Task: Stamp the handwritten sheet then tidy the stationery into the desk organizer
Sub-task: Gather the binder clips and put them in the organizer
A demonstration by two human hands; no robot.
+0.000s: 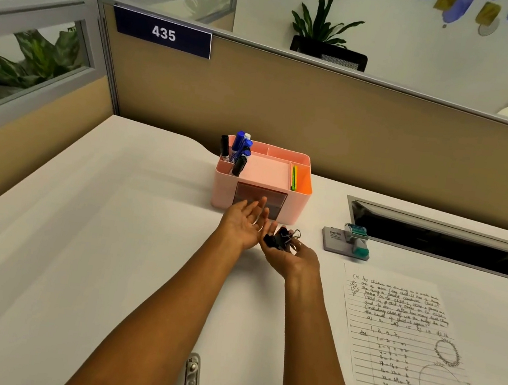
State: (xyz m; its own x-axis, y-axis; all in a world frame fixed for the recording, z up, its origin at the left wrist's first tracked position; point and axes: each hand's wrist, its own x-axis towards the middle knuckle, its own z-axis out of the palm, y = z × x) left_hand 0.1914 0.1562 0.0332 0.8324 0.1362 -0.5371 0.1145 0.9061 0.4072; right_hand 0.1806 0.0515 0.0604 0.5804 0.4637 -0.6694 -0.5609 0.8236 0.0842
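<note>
handwritten sheet [412, 355] lies flat on the white desk [75, 248] at the near right, lined, covered in pencil writing with two drawn circles on its right half and a small red mark by its far left corner. pink desk organizer [264, 182] stands at the far middle of the desk, close to the tan partition [322, 114]; its far left compartment holds blue and black markers [237, 152] standing upright, a narrow slot at its right holds green and yellow sticky notes [294, 177] on edge, and a small drawer sits in its near face. right of the organizer, well apart from it, a grey stamp pad [337, 241] rests on the desk with a teal and white stamp [357, 239] lying across it, just beside the open cable tray [435, 240] set into the desk. left hand [246, 224] is spread, palm up, fingers straight and reaching toward the organizer's drawer front. right hand [292, 258] is just beside it, palm up and cupped, fingers curled round a small heap of black binder clips [280, 238]; the two hands nearly touch at the fingertips. both hands hover over the desk just near of the organizer. a blue sign [163, 32] reading 435 hangs on the partition at the far left, and potted plants [322, 22] stand beyond it. a grey metal fitting [188, 382] sits at the near edge of the desk
</note>
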